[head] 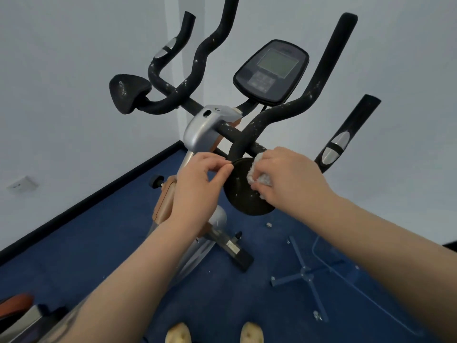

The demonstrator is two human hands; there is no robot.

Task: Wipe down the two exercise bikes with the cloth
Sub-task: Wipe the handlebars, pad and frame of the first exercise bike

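An exercise bike [205,127] with a silver and orange frame stands in the room's corner. Its black foam handlebars are speckled with white flakes, and a grey console [270,71] sits on top. A round black elbow pad [241,191] on the right side hangs just below the bars. My left hand [201,178] pinches the pad's left rim between thumb and fingers. My right hand [288,175] presses a bunched white cloth [259,173] against the pad's upper right face. A second bike [17,315] shows only as an orange and grey part at the bottom left.
Blue carpet [99,238] covers the floor, edged by a black skirting board. A blue cross-shaped stand [305,274] with a clear panel lies on the carpet at the right. A wall socket [21,185] sits low at the left. My two shoe tips [215,332] show at the bottom.
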